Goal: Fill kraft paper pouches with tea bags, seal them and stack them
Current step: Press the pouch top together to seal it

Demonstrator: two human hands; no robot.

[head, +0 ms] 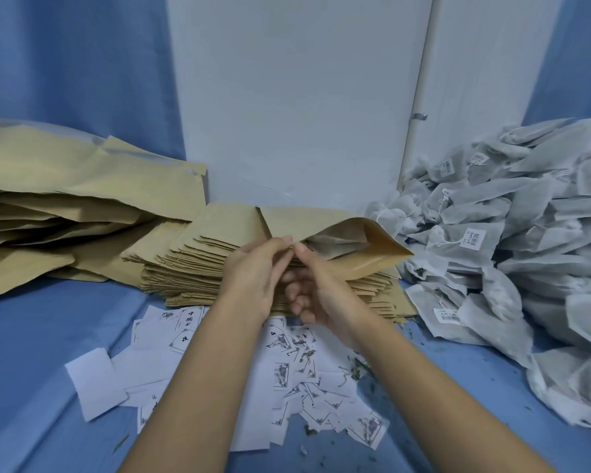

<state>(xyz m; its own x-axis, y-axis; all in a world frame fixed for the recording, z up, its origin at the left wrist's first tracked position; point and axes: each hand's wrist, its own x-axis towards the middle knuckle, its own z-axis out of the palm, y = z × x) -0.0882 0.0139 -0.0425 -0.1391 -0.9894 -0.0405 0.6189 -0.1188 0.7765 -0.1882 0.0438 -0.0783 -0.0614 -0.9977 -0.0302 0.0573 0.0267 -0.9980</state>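
Pinched at the near lip of its mouth by left hand and right hand together, thumbs and fingertips closed on the paper: an open kraft pouch, tea bags showing inside, held just above the stack of flat empty pouches. To the right, a heaped pile of loose tea bags; to the left, a slumped stack of kraft pouches. Scattered on the blue cloth under the forearms, white printed paper slips.
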